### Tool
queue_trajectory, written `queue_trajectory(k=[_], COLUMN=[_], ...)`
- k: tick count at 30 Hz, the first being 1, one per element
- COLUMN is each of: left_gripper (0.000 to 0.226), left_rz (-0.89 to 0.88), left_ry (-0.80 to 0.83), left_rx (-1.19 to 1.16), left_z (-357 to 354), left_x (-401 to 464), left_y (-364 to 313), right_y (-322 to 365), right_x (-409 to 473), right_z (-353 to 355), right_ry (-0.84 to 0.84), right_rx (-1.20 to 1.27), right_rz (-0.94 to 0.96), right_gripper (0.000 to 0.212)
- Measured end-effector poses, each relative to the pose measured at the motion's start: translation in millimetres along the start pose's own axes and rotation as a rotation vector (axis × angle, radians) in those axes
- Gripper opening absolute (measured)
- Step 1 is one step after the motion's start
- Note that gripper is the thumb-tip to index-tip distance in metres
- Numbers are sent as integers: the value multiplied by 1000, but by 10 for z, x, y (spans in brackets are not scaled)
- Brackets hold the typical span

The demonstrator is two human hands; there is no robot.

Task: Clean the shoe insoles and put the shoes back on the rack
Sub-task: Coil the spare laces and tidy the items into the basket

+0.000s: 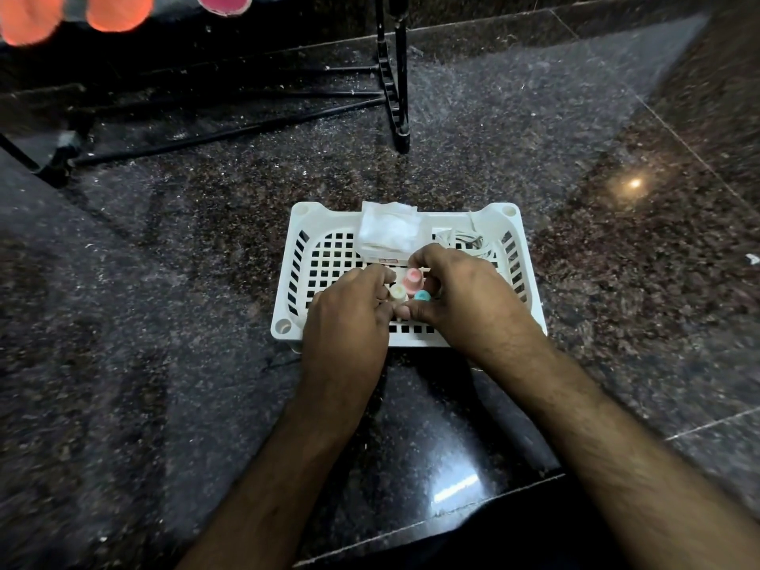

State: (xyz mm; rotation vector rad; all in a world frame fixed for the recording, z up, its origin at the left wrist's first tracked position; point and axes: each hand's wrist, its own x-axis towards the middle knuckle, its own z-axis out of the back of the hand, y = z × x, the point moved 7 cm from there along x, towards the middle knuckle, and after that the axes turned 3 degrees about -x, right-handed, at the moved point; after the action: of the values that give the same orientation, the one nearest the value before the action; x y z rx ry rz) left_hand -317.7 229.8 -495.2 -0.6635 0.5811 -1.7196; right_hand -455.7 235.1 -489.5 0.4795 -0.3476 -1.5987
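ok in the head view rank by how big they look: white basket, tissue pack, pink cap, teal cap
1. white basket
2. tissue pack
3. pink cap
4. teal cap, though the right hand partly hides it, so the caps' order is unsure.

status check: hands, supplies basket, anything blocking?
Left hand and right hand both in the white slotted plastic basket, fingers around small pastel-capped bottles; firmness of grip unclear. Folded white cloth at basket's far side. Nothing blocking.
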Motion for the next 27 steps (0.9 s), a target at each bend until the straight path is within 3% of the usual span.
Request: queue_trajectory(k=[12,18,24,27], left_gripper=[37,32,40,51], left_rz=[-8,-110,-98,-76], left_ry=[-24,-76,75,172], left_rx=[4,107,243,281], left_z=[112,347,298,176], left_x=[19,-161,-542,-763], left_y=[-68,-393,-358,-334], right_y=[-74,-153,-323,-442], right_x=[-109,-386,-569,-750], right_z=[60,247,393,495], right_ry=[43,-24,-29,-14], right_rx=[-95,-65,-277,-402], right_rz=[-29,-64,-107,-158], right_gripper=[72,60,35,45])
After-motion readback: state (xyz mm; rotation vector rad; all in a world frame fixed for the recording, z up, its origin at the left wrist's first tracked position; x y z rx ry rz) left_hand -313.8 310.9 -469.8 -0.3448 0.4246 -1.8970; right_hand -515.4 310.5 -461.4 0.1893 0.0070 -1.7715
